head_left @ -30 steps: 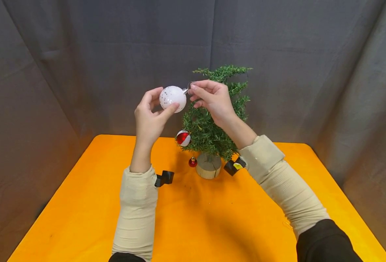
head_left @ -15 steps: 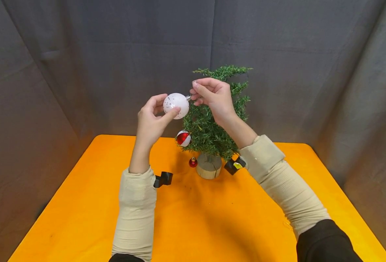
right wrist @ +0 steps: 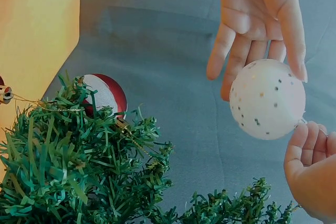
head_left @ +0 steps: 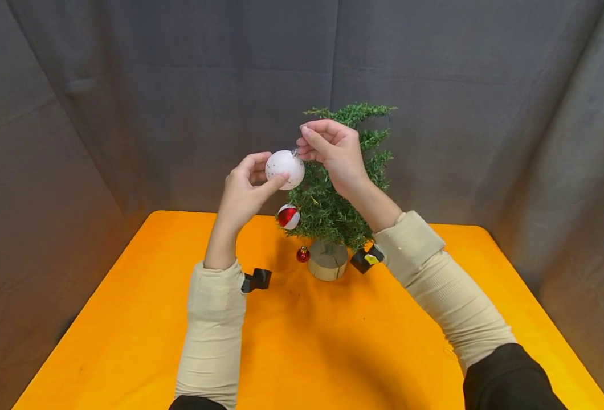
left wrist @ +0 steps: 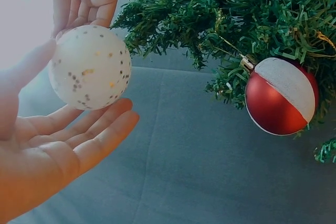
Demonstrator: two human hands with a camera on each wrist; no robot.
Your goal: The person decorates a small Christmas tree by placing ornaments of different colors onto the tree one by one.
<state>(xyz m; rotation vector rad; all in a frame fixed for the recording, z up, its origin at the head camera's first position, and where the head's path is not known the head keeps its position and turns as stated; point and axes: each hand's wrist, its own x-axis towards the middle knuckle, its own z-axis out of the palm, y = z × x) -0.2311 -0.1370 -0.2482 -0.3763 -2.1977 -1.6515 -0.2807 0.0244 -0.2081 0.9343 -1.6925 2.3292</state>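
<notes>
Nearest the camera, two beige sleeves reach forward over the orange table (head_left: 302, 353). Above its far half, the left hand (head_left: 240, 193) cradles a white speckled bauble (head_left: 285, 169): the ball rests on its loosely extended fingers with the thumb lying against its near side, fingers relaxed rather than clenched, as the left wrist view shows (left wrist: 90, 67). Just right of the ball, the right hand (head_left: 335, 154) pinches the bauble's small metal cap between thumb and fingertips; the other fingers curl above it. The ball sits between the two hands, touching both, and hangs level with the upper branches of a small green tree (head_left: 333, 210), just beside its left edge.

Lower on the tree's left side hangs a red-and-white bauble (head_left: 288, 217), clear of both hands and below the white one. A small red bauble (head_left: 302, 254) hangs beside the tree's wooden stump base (head_left: 327, 261), which stands on the table. Behind everything hangs a dark grey curtain (head_left: 179, 85).
</notes>
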